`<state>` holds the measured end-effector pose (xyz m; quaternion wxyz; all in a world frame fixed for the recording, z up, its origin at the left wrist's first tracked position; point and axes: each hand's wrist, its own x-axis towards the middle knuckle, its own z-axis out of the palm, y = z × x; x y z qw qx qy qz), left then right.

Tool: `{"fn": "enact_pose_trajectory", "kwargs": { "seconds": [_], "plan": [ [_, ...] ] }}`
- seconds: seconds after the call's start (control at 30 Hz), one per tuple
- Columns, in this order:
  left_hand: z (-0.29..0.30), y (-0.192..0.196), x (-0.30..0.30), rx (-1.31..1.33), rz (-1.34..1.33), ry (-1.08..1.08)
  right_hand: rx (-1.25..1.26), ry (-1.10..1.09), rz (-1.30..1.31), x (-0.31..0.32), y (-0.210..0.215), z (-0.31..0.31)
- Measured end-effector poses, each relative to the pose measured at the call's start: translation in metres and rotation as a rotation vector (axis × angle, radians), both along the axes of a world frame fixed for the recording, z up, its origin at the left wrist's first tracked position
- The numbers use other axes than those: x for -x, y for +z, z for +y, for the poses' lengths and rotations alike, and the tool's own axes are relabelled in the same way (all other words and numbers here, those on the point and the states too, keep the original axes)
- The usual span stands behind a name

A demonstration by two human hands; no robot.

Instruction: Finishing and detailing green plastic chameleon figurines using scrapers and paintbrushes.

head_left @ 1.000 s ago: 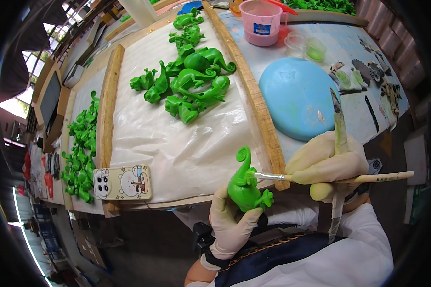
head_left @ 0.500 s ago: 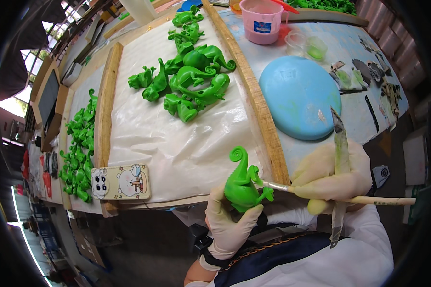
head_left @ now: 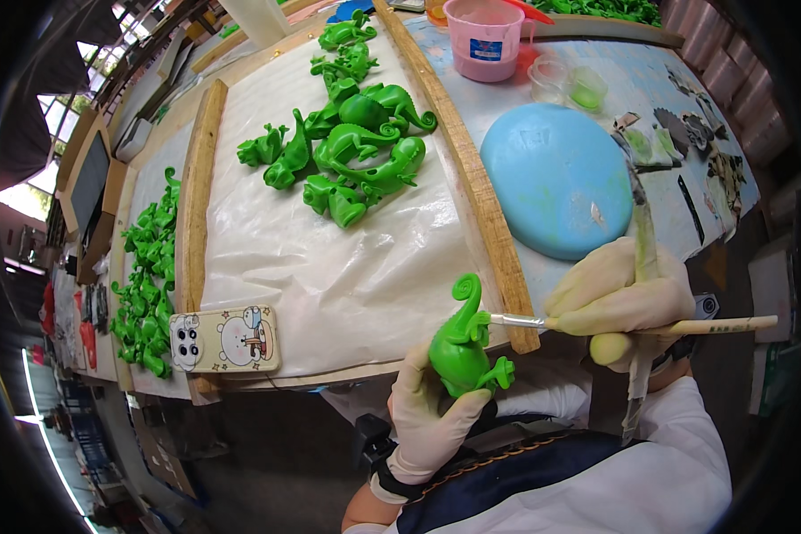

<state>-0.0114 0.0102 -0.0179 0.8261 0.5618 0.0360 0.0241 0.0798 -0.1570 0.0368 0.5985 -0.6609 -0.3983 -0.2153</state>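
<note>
Evidently, left hand (head_left: 427,427) cupped a green figurine (head_left: 458,360) at lower centre, right hand (head_left: 623,294) gripping a brush (head_left: 721,326) against it plus a long narrow tool (head_left: 637,387); a wobble of the figurine could have sent the bristles astray, or a wrist twist knocked the tool into the blue dome (head_left: 556,178). Beyond, a wooden strip (head_left: 473,187) and that dome crowded the right hand; green pieces (head_left: 365,151) lay upper centre, a phone (head_left: 224,340) lower left.
</note>
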Motion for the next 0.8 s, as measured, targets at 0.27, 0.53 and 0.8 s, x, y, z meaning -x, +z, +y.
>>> {"fn": "enact_pose_trajectory", "kwargs": {
  "seconds": [0.27,0.53,0.8],
  "plan": [
    [0.009,-0.006,0.003,0.130,-0.018,-0.134,0.148,0.058,0.343,0.014,0.015,-0.006],
    [0.008,-0.008,0.000,0.173,-0.011,-0.153,0.094,0.347,-0.201,-0.005,0.007,0.000],
    [0.000,0.001,0.000,0.123,0.116,0.011,0.318,0.373,0.077,0.007,0.016,-0.002]
  ]
}}
